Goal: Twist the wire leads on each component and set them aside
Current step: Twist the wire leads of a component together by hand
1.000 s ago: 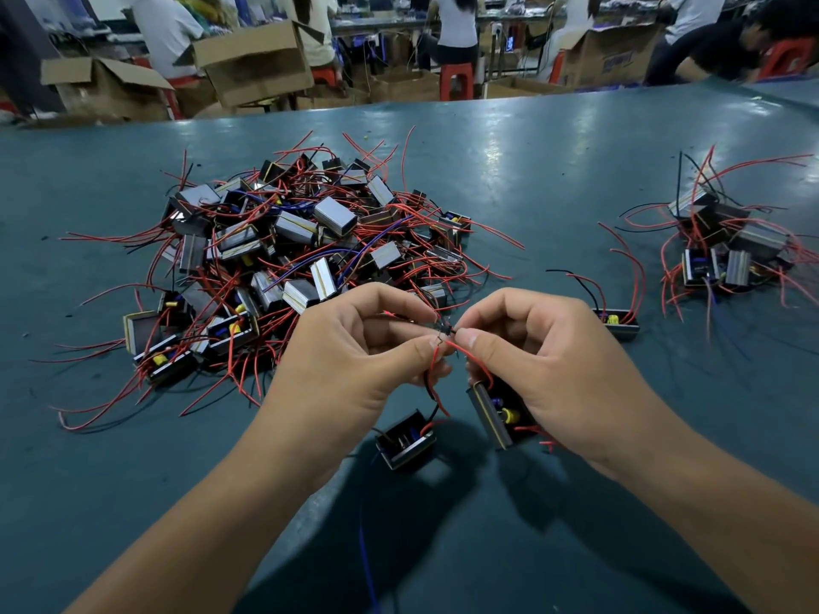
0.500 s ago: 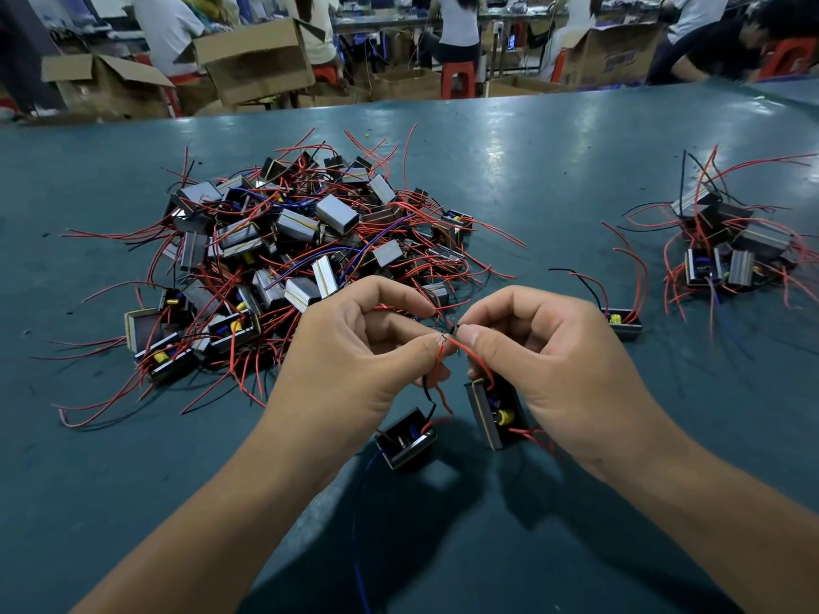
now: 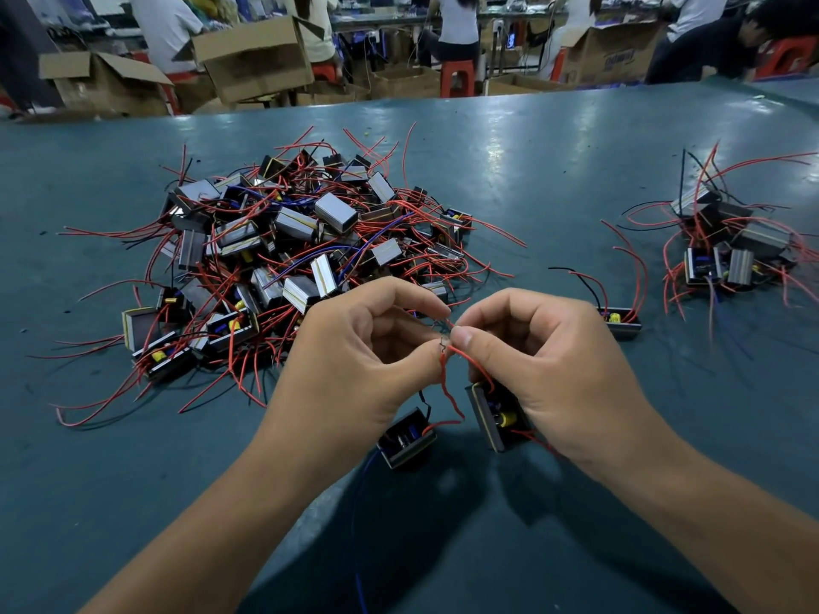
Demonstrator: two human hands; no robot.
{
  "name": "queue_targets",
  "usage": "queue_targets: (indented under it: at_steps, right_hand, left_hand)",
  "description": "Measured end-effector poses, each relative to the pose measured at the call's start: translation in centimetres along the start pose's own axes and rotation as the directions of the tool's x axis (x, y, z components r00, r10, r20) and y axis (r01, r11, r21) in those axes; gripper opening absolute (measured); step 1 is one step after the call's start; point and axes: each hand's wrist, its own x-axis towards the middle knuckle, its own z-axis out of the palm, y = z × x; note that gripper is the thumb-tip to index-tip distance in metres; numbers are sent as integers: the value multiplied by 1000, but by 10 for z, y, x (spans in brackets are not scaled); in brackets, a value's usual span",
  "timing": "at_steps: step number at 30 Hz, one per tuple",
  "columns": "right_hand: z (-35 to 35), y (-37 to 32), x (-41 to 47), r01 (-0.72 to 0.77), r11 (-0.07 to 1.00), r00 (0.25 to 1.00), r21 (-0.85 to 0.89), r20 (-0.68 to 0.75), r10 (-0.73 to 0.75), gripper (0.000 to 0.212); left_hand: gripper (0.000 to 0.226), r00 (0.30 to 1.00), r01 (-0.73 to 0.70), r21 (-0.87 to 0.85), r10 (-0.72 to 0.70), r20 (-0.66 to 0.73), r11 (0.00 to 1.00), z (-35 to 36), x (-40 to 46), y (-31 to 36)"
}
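Teal table (image 3: 509, 179) runs well beyond the grip to a far edge. Past that edge, up-left of the grip, open cardboard boxes (image 3: 252, 59) sit tilted; another box (image 3: 616, 55) up-right, w/ blue print too blurred to read. Red stool (image 3: 456, 77) straight beyond the grip, btwn them. Several people (image 3: 454, 19) at benches in the bkgd, prob. seated.

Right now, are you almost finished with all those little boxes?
Not nearly. The small heap of red-wired black components on the right looks set aside. The left hand and right hand pinch the red wire leads of two dangling ones. The big tangled pile on the left remains.
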Motion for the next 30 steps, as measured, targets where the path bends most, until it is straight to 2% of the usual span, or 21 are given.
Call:
queue_targets:
  at_steps: [7, 10, 13, 15, 18, 24, 27, 30]
  right_hand:
    - [0, 2, -2, 32, 994, 999, -106, 18, -30, 7]
    - [1, 3, -1, 48, 987, 999, -151, 30, -44, 4]
    - [-2, 4, -1, 79, 981, 995, -177, 78, -66, 2]
    - [-4, 4, -1, 102, 976, 990, -191, 120, -80, 2]
    - [-5, 3, -2, 121, 970, 986, -211, 139, -92, 2]
    - [-4, 0, 0, 62, 990, 993, -125, 107, -49, 9]
    - [-5, 0, 2, -10, 1000, 995, -15, 94, 11, 19]
    - [-6, 0, 3, -66, 997, 992, 46, 108, 61, 20]
  left_hand:
    - [23, 996, -83, 186, 77, 43, 979, 1, -4, 2]
    - [24, 997, -72, 164, 65, 49, 984, -1, -2, 2]
    - [11, 995, -82, 136, 74, 63, 987, -3, -1, 2]
    - [5, 991, -118, 193, 105, 77, 974, -5, 0, 3]
    - [10, 984, -165, 270, 140, 110, 949, -9, 2, 4]
    - [6, 980, -195, 293, 176, 91, 936, -10, 0, 4]
    - [9, 983, -182, 290, 168, 74, 939, -9, -1, 3]
    - [9, 982, -188, 293, 173, 75, 937, -8, -1, 4]
